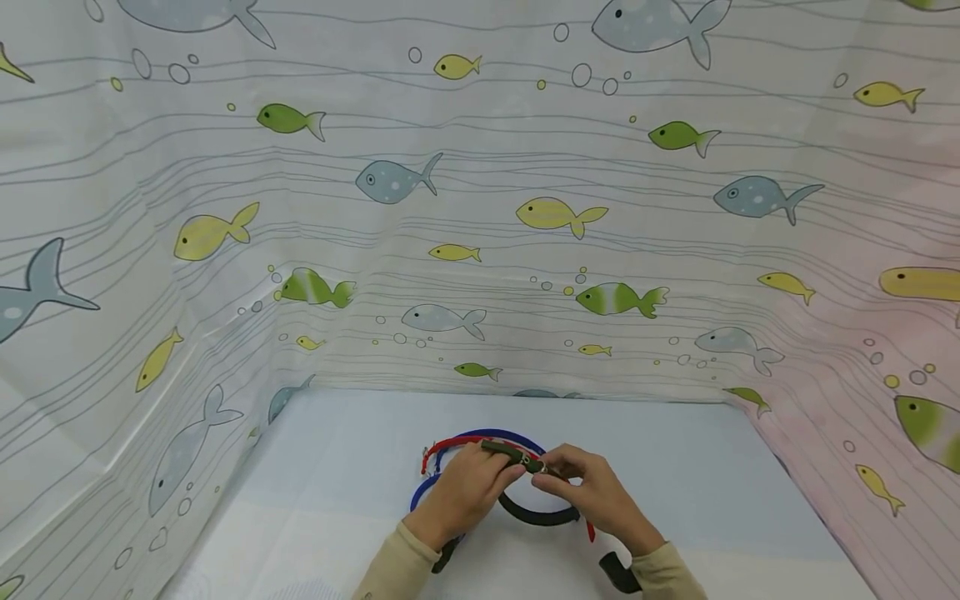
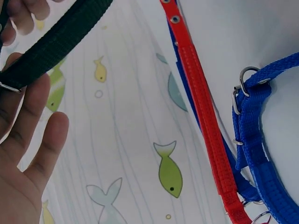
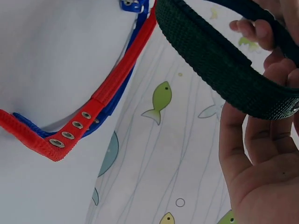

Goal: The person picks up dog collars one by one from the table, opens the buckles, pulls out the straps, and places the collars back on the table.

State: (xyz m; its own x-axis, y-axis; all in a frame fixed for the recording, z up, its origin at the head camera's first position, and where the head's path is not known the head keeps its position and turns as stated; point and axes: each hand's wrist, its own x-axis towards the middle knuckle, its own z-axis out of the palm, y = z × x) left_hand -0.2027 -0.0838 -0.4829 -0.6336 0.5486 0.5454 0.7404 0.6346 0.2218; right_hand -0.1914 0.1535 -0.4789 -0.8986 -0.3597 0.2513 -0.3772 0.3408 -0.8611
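A dark green webbing collar (image 1: 543, 518) with metal fittings is held up between both hands, its loop hanging below them. My left hand (image 1: 467, 490) grips the strap beside the buckle, thumb toward the metal. From the other side my right hand (image 1: 600, 493) pinches the strap near the buckle with thumb and fingertips. The right wrist view shows the collar's ribbed band (image 3: 210, 70) curving across the fingers. Beyond the hands lie a red collar (image 2: 205, 116) with metal eyelets and a blue collar (image 2: 275, 186) with metal rings, partly overlapping.
A dark strap end (image 1: 447, 556) lies beside the left forearm, and a wide black piece (image 1: 619, 573) by the right sleeve. All rest on a white table (image 1: 315, 467). Fish-printed cloth (image 1: 495, 275) encloses the table at the back and both sides.
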